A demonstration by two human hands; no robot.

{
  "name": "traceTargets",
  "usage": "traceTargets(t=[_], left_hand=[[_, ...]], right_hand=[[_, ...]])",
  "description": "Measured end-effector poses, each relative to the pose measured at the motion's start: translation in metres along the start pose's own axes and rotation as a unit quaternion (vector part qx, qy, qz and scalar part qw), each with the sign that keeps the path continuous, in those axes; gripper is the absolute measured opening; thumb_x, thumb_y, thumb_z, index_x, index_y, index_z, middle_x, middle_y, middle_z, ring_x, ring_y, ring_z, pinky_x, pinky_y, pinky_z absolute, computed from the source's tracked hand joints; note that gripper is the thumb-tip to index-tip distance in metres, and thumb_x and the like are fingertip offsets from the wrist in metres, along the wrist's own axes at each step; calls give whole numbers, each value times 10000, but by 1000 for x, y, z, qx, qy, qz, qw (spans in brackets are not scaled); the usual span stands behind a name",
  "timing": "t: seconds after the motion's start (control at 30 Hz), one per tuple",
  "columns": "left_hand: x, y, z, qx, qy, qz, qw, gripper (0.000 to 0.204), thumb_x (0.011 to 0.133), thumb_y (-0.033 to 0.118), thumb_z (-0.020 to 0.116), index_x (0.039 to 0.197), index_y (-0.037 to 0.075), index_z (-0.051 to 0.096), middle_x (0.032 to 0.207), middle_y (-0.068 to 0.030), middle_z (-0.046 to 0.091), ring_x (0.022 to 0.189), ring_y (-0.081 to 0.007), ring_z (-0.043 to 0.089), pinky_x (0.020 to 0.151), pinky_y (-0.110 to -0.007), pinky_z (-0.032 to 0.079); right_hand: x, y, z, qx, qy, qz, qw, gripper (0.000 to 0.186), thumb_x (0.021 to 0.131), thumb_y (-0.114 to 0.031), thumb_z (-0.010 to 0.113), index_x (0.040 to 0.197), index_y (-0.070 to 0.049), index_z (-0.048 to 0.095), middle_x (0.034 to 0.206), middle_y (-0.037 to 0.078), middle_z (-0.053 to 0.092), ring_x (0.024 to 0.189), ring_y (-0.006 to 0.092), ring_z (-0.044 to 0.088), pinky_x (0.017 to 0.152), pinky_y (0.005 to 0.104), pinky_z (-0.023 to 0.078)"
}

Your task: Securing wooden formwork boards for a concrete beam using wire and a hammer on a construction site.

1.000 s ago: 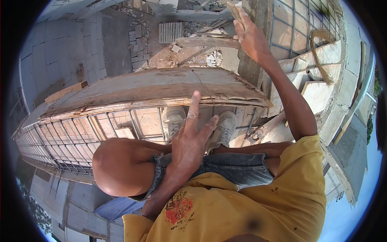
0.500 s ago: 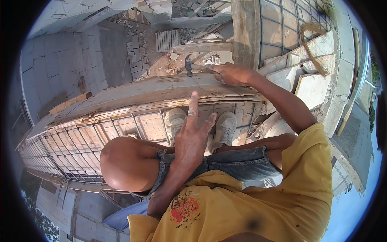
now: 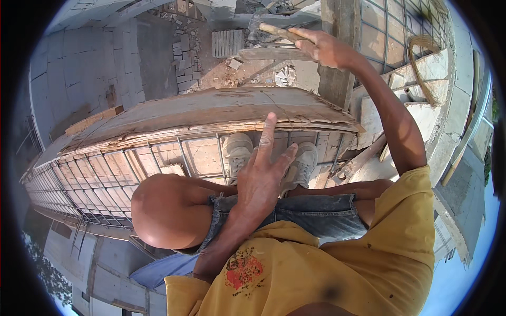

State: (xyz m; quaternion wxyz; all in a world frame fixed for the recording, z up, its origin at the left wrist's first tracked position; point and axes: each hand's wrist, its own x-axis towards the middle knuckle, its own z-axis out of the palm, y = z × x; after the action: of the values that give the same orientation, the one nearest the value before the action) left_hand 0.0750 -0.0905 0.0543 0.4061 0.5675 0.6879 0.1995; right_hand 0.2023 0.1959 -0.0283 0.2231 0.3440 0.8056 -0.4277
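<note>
My right hand (image 3: 332,50) is raised above the weathered wooden board (image 3: 184,116), closed round the pale handle of a hammer (image 3: 282,32); the hammer's head is smeared by motion. My left hand (image 3: 263,174) is in front of my shoes, fingers apart and index finger stretched toward the board's split, layered edge. Whether that fingertip touches the edge I cannot tell. My two pale shoes (image 3: 237,155) stand on or beside a steel bar grid (image 3: 100,187) under the board.
Beside my right arm are a timber post (image 3: 334,84), more rebar (image 3: 390,26), a coil of thin wire (image 3: 427,73) and broken panels. Beyond the board's far edge, a lower floor shows rubble and a slatted pallet (image 3: 226,43). Concrete edges and sky lie at the far right.
The hammer was high a second ago, came down to the board's surface half a second ago, and is now lifted again. My left hand stays in much the same place, fingers still apart.
</note>
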Motion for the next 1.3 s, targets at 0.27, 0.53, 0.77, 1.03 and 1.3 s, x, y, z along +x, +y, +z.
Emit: traceTargets(t=[0.27, 0.53, 0.77, 1.03, 1.3], left_hand=[[26, -7, 15, 10, 30, 11, 999, 303, 819, 78, 640, 1107, 153, 701, 1545, -170, 246, 970, -322, 648, 685, -387, 571], [3, -1, 8, -2, 9, -21, 1000, 315, 813, 69, 656, 1112, 156, 702, 1533, -175, 274, 1015, -342, 637, 725, -393, 574], [-1, 7, 17, -110, 93, -32, 989, 316, 846, 36, 654, 1143, 135, 688, 1452, -175, 380, 1090, -311, 585, 836, -357, 530], [19, 27, -32, -680, -41, -344, 647, 350, 992, 245, 537, 1271, 35, 555, 665, 71, 397, 522, -9, 315, 457, -162, 271], [7, 66, -4, -639, -1, -366, 677, 510, 1008, 275, 497, 1438, 37, 360, 662, 84, 322, 495, 8, 241, 388, -144, 179]], right_hand=[[-3, 18, 42, -187, -111, 36, 975, 545, 1009, -430, 380, 1483, -169, 315, 1388, 219, 478, 1260, 335, 490, 1049, 388, 399], [0, -12, 55, -86, -60, 105, 989, 579, 994, -453, 408, 1460, -114, 355, 1411, 174, 467, 1228, 363, 509, 1038, 418, 408], [-35, 27, -17, 43, 97, 48, 993, 580, 973, -446, 501, 1463, -160, 378, 987, 107, 577, 632, 147, 517, 563, 316, 468], [-239, 102, 6, 256, 451, 269, 811, 504, 954, -374, 575, 1323, -37, 511, 690, -46, 472, 535, 39, 375, 469, 209, 315], [-367, 155, 249, 300, 479, 435, 701, 573, 933, -262, 620, 1372, 37, 406, 938, 144, 625, 806, 230, 609, 752, 353, 496]])
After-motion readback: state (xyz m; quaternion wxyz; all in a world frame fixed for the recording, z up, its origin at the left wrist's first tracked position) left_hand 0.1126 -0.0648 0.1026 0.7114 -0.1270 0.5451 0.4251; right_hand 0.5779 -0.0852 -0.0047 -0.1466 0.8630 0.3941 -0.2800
